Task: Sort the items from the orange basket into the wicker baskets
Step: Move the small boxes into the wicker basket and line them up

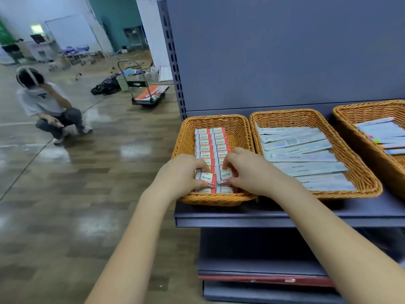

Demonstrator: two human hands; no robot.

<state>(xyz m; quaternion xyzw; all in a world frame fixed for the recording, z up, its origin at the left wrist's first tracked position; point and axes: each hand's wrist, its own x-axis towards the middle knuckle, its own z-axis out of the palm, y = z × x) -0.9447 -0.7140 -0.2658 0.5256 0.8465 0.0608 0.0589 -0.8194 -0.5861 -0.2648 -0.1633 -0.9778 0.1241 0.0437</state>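
Observation:
The left wicker basket (186, 137) on the grey shelf holds two rows of small red-and-white boxes (211, 142) marked 2B. Both my hands are inside its near end. My left hand (183, 172) pinches one red-and-white box (206, 177) in the left row. My right hand (247, 170) pinches another such box (226, 174) in the right row. More boxes lie beneath them at the basket's front. The orange basket is out of sight.
A middle wicker basket (363, 172) holds long pale flat packets; a third basket (350, 115) at the right holds similar packets with coloured tabs. Lower shelves (263, 266) sit below. On the floor to the left a person (47, 106) crouches, with a trolley (149, 95) behind.

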